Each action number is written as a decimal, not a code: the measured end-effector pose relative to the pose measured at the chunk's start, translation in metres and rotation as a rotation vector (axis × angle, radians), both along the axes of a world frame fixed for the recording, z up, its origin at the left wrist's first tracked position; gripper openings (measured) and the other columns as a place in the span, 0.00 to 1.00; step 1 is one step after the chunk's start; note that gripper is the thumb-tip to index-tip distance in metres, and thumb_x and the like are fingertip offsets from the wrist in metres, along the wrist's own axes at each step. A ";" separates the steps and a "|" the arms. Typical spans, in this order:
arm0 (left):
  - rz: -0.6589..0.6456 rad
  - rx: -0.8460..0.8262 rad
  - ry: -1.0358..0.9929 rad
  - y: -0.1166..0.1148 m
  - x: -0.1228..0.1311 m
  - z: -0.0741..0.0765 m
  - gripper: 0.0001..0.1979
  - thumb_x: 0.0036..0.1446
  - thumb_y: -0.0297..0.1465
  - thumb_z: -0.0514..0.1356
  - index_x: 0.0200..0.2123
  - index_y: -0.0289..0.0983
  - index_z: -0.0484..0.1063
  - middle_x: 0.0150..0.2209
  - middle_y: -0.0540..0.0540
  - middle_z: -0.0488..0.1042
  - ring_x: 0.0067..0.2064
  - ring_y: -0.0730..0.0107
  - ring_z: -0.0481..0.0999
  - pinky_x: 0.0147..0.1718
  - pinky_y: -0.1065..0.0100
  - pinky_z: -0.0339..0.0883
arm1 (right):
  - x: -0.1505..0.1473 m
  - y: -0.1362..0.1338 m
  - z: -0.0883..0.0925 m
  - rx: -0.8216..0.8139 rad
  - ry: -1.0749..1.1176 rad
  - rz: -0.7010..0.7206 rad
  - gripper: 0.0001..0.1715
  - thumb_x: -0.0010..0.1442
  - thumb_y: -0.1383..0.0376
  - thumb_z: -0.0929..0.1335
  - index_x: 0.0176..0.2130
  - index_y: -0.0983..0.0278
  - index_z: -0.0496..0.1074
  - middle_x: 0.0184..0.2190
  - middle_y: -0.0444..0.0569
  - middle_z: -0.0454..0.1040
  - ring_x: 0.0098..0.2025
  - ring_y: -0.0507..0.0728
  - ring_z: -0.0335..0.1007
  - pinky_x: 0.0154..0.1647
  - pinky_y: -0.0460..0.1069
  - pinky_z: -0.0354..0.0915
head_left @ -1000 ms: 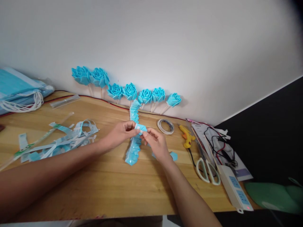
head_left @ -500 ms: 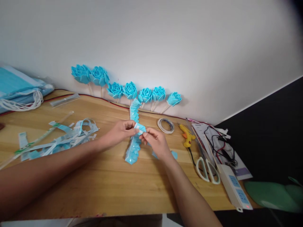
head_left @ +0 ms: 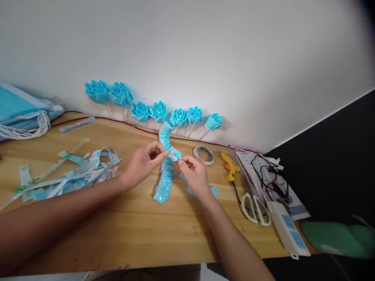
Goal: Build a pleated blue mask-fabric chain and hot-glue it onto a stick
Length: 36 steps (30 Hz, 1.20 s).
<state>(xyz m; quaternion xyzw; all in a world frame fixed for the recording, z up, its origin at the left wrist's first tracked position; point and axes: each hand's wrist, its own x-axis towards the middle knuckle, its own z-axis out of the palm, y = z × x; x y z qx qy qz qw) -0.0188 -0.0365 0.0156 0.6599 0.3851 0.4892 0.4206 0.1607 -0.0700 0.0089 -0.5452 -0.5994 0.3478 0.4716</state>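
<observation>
A small blue petal piece [head_left: 176,153] with a whitish strip on it is held up over the table between my two hands. My left hand [head_left: 146,160] pinches its left side, thumb and forefinger meeting at the whitish strip. On the right, my right hand [head_left: 192,173] grips the lower right edge with thumb and curled fingers. Just behind and below runs a long row of overlapping blue petals [head_left: 164,181], partly covered by the hands. More loose blue pieces [head_left: 215,191] lie by my right wrist.
Several blue flowers on sticks [head_left: 159,112] lean on the wall. Blue-white scraps [head_left: 73,175] and stacked masks [head_left: 20,105] lie left. To the right are a tape roll [head_left: 203,155], yellow glue gun [head_left: 231,167], scissors [head_left: 254,208] and power strip [head_left: 288,230].
The blue petal piece has turned and shows more of its face. My left thumb has shifted up onto its left edge, and the right fingers have moved slightly right along it.
</observation>
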 end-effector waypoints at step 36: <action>-0.084 0.097 0.270 -0.006 0.001 -0.005 0.08 0.57 0.32 0.58 0.31 0.36 0.76 0.28 0.49 0.78 0.29 0.73 0.73 0.28 0.74 0.62 | -0.006 -0.008 0.001 0.340 -0.438 0.002 0.09 0.59 0.68 0.65 0.28 0.62 0.71 0.23 0.43 0.70 0.25 0.51 0.63 0.30 0.46 0.60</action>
